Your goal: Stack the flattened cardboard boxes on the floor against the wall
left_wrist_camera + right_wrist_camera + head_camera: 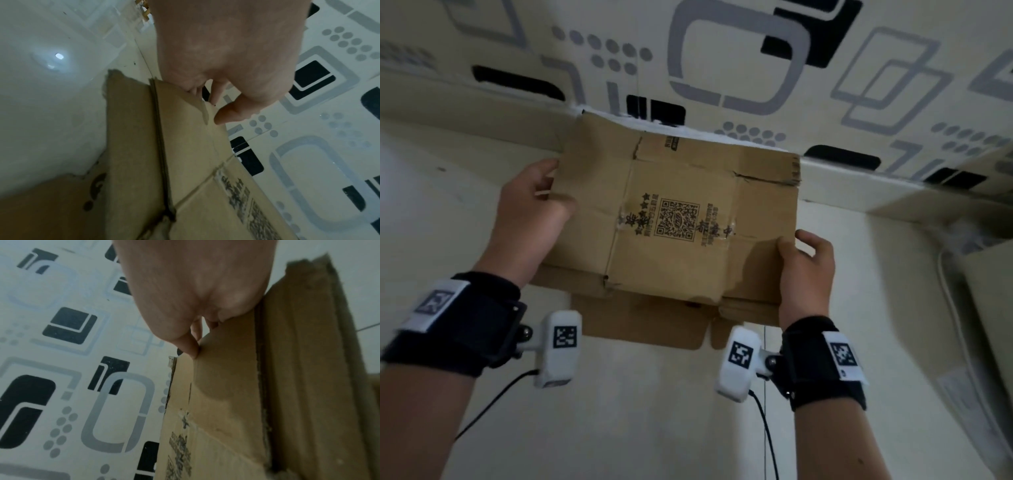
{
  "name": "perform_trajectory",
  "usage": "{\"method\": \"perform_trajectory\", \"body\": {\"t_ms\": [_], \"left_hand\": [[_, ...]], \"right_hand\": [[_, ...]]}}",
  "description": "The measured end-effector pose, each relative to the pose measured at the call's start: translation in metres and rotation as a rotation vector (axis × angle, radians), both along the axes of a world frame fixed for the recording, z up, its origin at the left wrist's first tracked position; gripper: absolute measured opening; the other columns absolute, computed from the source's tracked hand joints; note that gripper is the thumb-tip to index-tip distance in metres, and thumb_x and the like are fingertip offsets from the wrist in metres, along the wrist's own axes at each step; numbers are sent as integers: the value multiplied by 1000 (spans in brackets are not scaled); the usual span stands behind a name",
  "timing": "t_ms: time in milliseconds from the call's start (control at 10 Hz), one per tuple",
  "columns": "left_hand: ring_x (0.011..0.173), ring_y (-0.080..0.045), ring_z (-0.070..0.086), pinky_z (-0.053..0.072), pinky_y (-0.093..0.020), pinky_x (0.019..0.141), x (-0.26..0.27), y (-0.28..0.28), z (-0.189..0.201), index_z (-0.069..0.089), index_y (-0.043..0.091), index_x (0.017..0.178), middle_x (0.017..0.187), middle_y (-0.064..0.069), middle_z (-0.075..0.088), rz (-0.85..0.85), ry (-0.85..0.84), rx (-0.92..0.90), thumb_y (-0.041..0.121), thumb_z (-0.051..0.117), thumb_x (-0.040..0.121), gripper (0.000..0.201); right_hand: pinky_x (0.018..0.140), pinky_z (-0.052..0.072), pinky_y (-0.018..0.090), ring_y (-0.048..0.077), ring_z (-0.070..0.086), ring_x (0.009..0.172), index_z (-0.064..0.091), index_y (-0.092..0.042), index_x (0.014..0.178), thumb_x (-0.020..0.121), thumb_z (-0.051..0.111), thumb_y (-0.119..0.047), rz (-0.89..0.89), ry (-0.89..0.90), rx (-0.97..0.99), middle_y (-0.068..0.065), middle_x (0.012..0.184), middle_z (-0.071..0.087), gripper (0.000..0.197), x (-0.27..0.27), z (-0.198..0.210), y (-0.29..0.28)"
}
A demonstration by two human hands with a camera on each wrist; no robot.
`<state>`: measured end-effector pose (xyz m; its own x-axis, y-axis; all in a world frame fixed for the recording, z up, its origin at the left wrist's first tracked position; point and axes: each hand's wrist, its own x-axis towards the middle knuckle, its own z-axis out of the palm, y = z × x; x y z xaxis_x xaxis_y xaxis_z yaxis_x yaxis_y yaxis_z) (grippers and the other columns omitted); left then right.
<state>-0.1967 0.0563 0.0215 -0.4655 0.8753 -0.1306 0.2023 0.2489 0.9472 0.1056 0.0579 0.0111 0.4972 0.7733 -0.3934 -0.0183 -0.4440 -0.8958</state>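
A flattened brown cardboard box (678, 219) with a printed QR code is held between both hands, close to the patterned wall (722, 61). My left hand (530, 212) grips its left edge, thumb on top and fingers underneath. My right hand (804, 263) pinches the right near corner the same way. Beneath it another flattened cardboard box (640, 325) lies on the white floor (654, 411). In the left wrist view the thumb (226, 115) rests on the held box (195, 146). The right wrist view has the thumb (191, 347) pressing the cardboard (226, 386).
A pale skirting ledge (893, 202) runs along the foot of the wall. A white cable (955, 318) and a light-coloured object (993, 291) sit at the right. Black cables (767, 438) hang from my wrist cameras over the floor.
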Motion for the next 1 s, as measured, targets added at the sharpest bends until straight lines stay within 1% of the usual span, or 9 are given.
{"method": "perform_trajectory", "body": {"t_ms": [100,200,300,400,600,700,800,900,1000], "left_hand": [[94,10,61,42,1,68,-7,1,-14,49,27,146,122,10,61,-20,56,-34,-1,58,90,64],[128,-17,51,41,-28,106,-12,-1,-28,39,33,155,149,2,46,-143,129,-122,13,66,81,81],[119,-15,46,35,-28,102,-12,-3,-38,47,33,151,141,3,37,-218,220,-158,7,67,84,75],[111,-18,49,35,-26,98,-9,0,-43,53,36,147,148,-1,32,-255,286,-205,10,70,83,70],[94,-8,50,36,-25,94,-5,6,-50,54,35,147,154,-2,26,-243,223,-247,8,68,86,67],[90,-4,48,36,-25,90,-2,10,-48,52,35,148,156,-1,24,-230,216,-292,6,63,87,68],[97,-15,49,39,-29,90,2,10,-45,49,36,149,156,-1,23,-240,229,-333,6,58,86,70],[119,-31,51,42,-38,102,10,6,-43,49,38,146,158,-1,22,-205,256,-339,12,56,82,69],[142,-35,39,31,-49,117,20,0,-44,57,31,141,163,-3,23,-130,472,-280,15,59,78,65]], "right_hand": [[86,48,31,2,57,90,53,-27,123,99,58,-20,65,-52,-10,1,113,63,26,-8,-9,6],[87,48,30,8,61,97,54,-26,136,97,55,-13,166,-80,-20,1,123,63,41,-10,-18,5],[101,48,34,18,59,119,53,-23,146,98,52,-9,242,-167,-11,2,139,60,50,-9,-25,4],[110,40,32,22,50,137,44,-22,154,100,50,-11,283,-248,-47,2,152,52,55,-7,-32,6],[114,35,42,34,43,139,23,-20,163,106,40,-21,480,-482,-176,13,154,45,59,-3,-49,11],[112,30,41,37,34,140,27,-26,162,105,42,-30,554,-655,-264,15,155,38,59,4,-46,12],[113,30,46,38,30,141,28,-29,161,104,44,-32,541,-642,-279,15,157,32,58,4,-40,8],[117,27,47,35,22,148,31,-28,159,104,47,-27,465,-546,-183,11,165,20,57,1,-39,-1],[120,25,39,28,21,152,36,-26,156,102,54,-21,332,-451,26,6,167,14,57,4,-40,-7]]}}
